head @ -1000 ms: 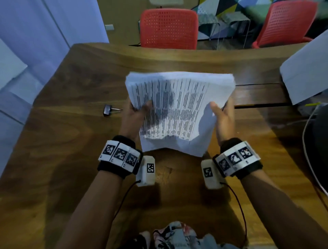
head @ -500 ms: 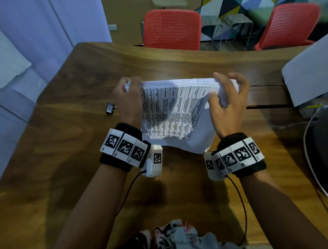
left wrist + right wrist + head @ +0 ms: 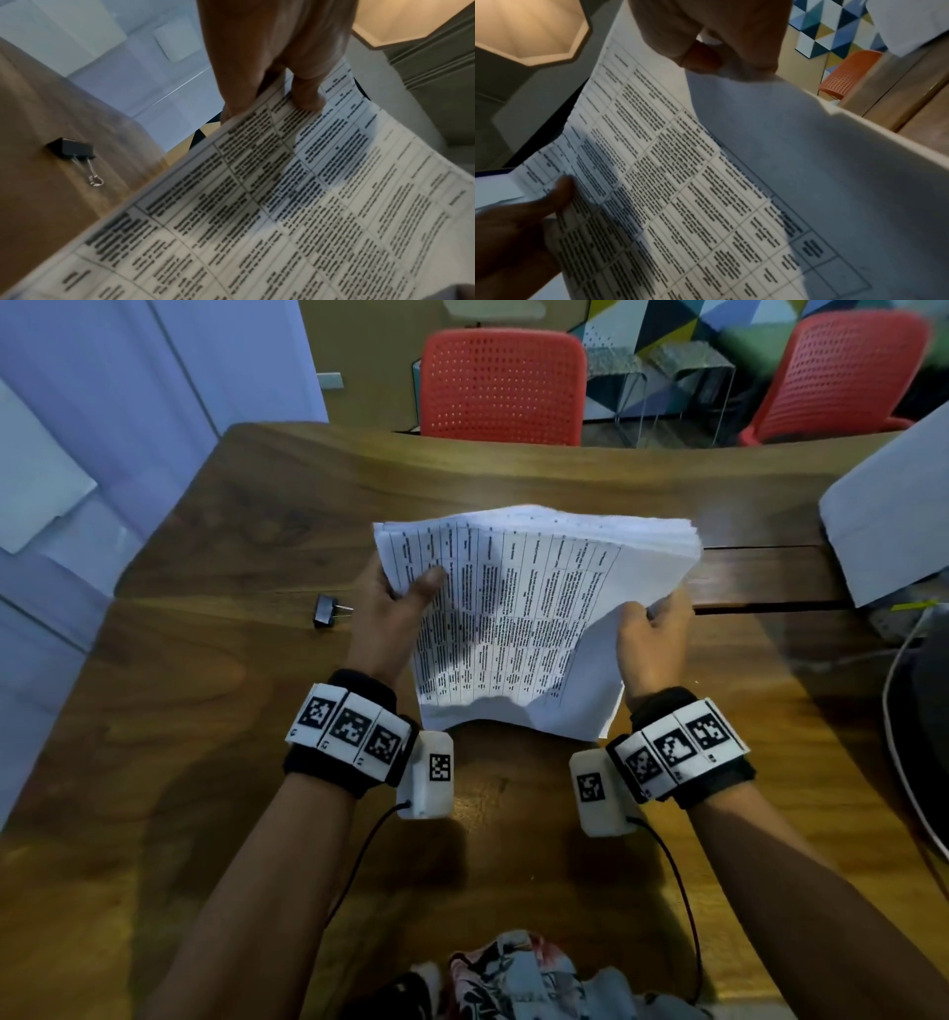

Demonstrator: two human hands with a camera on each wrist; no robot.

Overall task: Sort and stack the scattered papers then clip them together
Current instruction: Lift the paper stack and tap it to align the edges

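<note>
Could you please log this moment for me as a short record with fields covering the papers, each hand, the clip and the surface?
papers: stack of printed sheets with tables, held up off the table, edges not fully even
left hand: left hand grips the stack's left edge, thumb on the top sheet
right hand: right hand grips the stack's right edge
clip: black binder clip lies on the table left of the left hand, not touched
surface: wooden table
clipping: not yet done
</note>
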